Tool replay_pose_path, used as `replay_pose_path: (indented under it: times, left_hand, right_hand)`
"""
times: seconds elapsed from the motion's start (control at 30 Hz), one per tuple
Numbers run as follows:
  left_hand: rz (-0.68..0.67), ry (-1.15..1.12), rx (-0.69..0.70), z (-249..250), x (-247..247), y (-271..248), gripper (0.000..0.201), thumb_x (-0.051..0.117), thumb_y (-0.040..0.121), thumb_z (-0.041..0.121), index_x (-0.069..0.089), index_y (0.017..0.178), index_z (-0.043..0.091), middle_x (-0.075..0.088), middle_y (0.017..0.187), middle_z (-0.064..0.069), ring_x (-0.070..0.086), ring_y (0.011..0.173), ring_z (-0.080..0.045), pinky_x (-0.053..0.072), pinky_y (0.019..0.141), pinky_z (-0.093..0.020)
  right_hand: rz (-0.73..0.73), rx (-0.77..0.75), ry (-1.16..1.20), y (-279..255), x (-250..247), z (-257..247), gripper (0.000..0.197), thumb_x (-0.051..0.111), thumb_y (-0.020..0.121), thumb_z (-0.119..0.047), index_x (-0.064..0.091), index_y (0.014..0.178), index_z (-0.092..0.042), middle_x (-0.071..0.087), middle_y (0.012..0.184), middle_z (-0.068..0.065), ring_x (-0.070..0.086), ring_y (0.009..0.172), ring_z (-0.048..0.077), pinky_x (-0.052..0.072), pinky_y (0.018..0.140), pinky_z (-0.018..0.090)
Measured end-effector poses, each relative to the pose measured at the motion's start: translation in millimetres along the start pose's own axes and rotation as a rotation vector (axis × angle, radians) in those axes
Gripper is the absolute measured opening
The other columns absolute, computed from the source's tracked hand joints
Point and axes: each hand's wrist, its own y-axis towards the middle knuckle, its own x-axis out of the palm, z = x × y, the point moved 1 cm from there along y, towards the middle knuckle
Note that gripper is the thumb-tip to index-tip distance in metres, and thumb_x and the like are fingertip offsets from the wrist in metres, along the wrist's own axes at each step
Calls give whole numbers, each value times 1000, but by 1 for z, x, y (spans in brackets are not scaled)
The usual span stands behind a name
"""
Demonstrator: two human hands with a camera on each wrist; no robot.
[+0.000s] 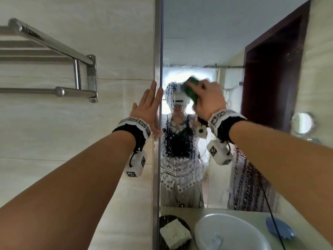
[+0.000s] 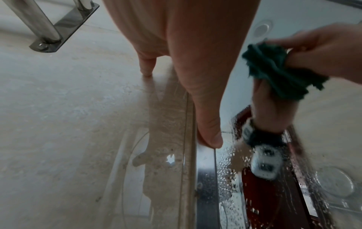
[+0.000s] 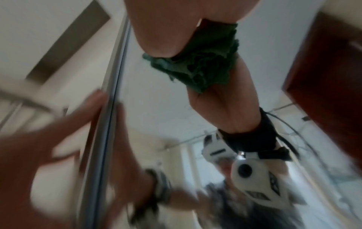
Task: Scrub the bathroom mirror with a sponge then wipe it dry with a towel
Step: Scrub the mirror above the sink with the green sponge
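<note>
The bathroom mirror (image 1: 225,42) hangs ahead, its lower half covered in water drops and streaks. My right hand (image 1: 207,98) grips a dark green sponge (image 1: 191,88) and presses it against the glass at about head height. The sponge (image 2: 278,69) looks crumpled under those fingers, and the right wrist view shows the sponge (image 3: 199,65) with its reflection, blurred. My left hand (image 1: 149,105) lies flat with straight fingers on the tiled wall at the mirror's metal left edge (image 1: 159,51), the thumb (image 2: 207,133) touching the frame. A folded white towel (image 1: 175,233) lies on a dark dish below.
A steel towel rack (image 1: 54,69) juts from the tiled wall on the left. Below the mirror sit a white basin (image 1: 228,231) and a blue object (image 1: 279,230) on the counter. A black cable (image 1: 270,210) hangs from my right wrist. A small round mirror (image 1: 301,123) is at right.
</note>
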Motion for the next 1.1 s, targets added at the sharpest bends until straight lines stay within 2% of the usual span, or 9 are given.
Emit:
replay_pose_path:
  times: [0.1, 0.17, 0.4, 0.57, 0.73, 0.83, 0.93, 1.03, 1.1]
  left_hand:
    - [-8, -9, 8, -2, 1, 0, 161, 94, 49, 47, -31, 150, 27, -46, 150, 7, -26, 147, -20, 11, 111, -68]
    - [-3, 1, 2, -3, 2, 1, 162, 94, 49, 49, -32, 149, 27, -47, 150, 7, -26, 147, -20, 11, 111, -68]
    - [-11, 7, -14, -2, 2, 0, 163, 94, 48, 49, -31, 150, 23, -42, 153, 5, -23, 148, -21, 9, 113, -66]
    - [-15, 56, 3, -4, -2, -3, 161, 94, 50, 45, -29, 150, 20, -41, 154, 2, -17, 150, -24, 16, 116, -60]
    - [-6, 52, -2, -3, -1, -6, 161, 94, 50, 44, -29, 151, 21, -41, 154, 3, -17, 150, -23, 14, 115, -61]
    - [-12, 31, -2, -3, -2, -6, 161, 95, 50, 42, -29, 151, 21, -41, 154, 3, -18, 149, -23, 12, 114, -62]
    - [-14, 42, -12, -3, -1, -6, 160, 94, 51, 42, -29, 151, 20, -40, 155, 3, -19, 149, -23, 11, 114, -63]
    - [-16, 35, -16, -1, -2, -6, 158, 94, 54, 40, -28, 151, 20, -38, 156, 2, -20, 149, -23, 12, 114, -65]
    - [-16, 27, -14, -2, -2, -6, 158, 95, 53, 38, -28, 152, 21, -38, 156, 2, -20, 149, -23, 12, 115, -65]
  right_hand:
    - [66, 298, 8, 45, -13, 2, 70, 53, 88, -6, 32, 149, -34, 41, 130, 8, 39, 116, 27, 39, 99, 34]
    - [32, 318, -34, 62, -13, -4, 76, 54, 85, -4, 28, 151, -33, 38, 132, 9, 37, 118, 29, 39, 96, 34]
    - [-125, -71, -135, 24, 25, -30, 77, 70, 80, -20, 34, 146, -41, 47, 122, 1, 40, 110, 25, 41, 97, 40]
    - [-230, -332, -144, -36, 52, -40, 60, 66, 84, -17, 50, 138, -35, 54, 112, -3, 46, 108, 24, 44, 98, 42]
    - [-350, -589, -157, -32, 48, -23, 54, 59, 83, -12, 58, 132, -34, 53, 106, -5, 50, 106, 27, 45, 96, 46]
    - [-235, -307, -97, -9, 32, -27, 62, 66, 83, -14, 47, 138, -35, 54, 126, -5, 47, 116, 24, 44, 103, 40]
    - [-60, 4, 67, 32, 18, -34, 70, 68, 77, -5, 42, 138, -28, 53, 125, -2, 48, 111, 23, 48, 91, 36]
    - [54, 74, 42, 63, 16, -43, 66, 62, 76, -1, 46, 137, -22, 48, 131, 1, 44, 116, 24, 42, 71, 31]
    - [95, 62, 45, 64, 23, -49, 60, 57, 77, 0, 51, 134, -20, 50, 131, 2, 45, 115, 26, 37, 68, 28]
